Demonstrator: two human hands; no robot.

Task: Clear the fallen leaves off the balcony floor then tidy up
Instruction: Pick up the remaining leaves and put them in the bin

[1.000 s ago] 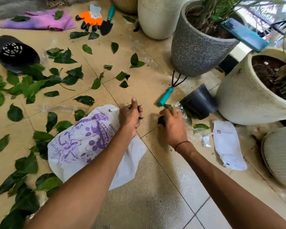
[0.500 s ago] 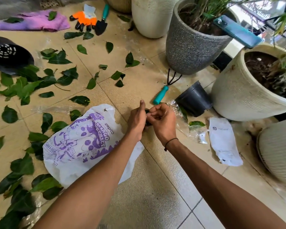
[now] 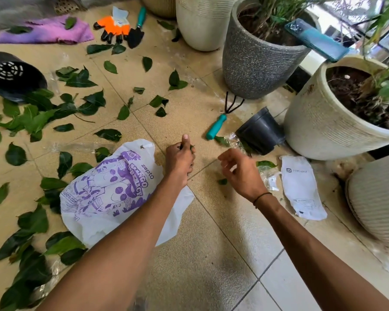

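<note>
Green fallen leaves [image 3: 38, 115] lie scattered over the tan balcony floor [image 3: 189, 104], thickest at the left. A white bag with purple print [image 3: 108, 191] lies flat on the floor under my left forearm. My left hand [image 3: 180, 158] grips a small bunch of leaves just past the bag's top edge, thumb pointing up. My right hand [image 3: 239, 170] hovers a little to the right with loosely curled fingers and holds nothing. A small leaf [image 3: 222, 181] lies on the floor beside it.
A tipped small black pot [image 3: 259, 131], a teal hand rake [image 3: 218, 125] and clear plastic wrap lie ahead of my right hand. Large planters [image 3: 256, 59] [image 3: 323, 122] stand right. A white pouch [image 3: 301, 187], another black pot [image 3: 11, 77], orange gloves [image 3: 114, 28], trowel and purple cloth [image 3: 45, 30] lie around.
My right hand brought leaves to my left hand, passed them over, then drew back to the right with nothing in it. My left hand kept its place, holding the leaves.
</note>
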